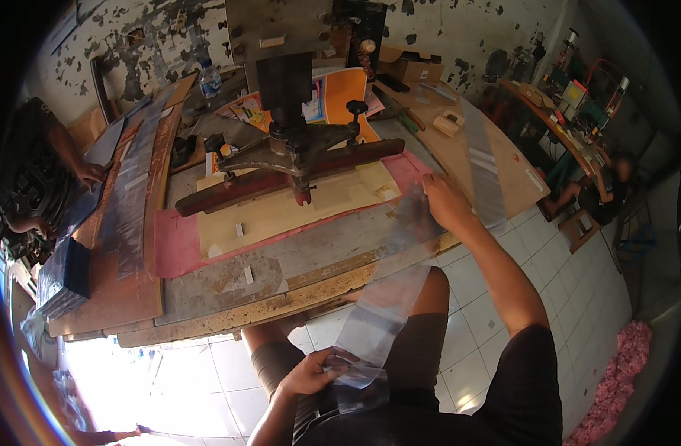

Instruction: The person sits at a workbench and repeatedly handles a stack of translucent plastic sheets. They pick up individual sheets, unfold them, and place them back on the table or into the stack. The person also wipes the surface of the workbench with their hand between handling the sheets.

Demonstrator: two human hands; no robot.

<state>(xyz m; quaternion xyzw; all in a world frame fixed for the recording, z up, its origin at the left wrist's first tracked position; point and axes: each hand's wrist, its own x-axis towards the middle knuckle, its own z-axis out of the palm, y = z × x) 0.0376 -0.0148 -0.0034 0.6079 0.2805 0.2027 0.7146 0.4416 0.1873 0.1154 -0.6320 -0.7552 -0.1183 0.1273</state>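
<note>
A long clear plastic strip [385, 308] hangs slantwise from the table edge down to my lap. My left hand [316, 372] is closed on its lower end, above my thighs. At the right end of the press bed, my right hand [446, 201] pinches the strip's upper end. In front of me stands a press with a long dark red bar [243, 195] under its metal head. Beneath the bar lies a yellowish sheet [296, 208] on a pink sheet [178, 241], both apart from my left hand. Two small pale pieces lie on and near the sheets.
More clear plastic strips rest on the left board [136, 215] and the right board [485, 163]. A dark blue stack [65, 275] sits at the left corner. One person stands at left; another sits far right by a second bench [556, 123]. Pink material [615, 379] lies on the tiled floor.
</note>
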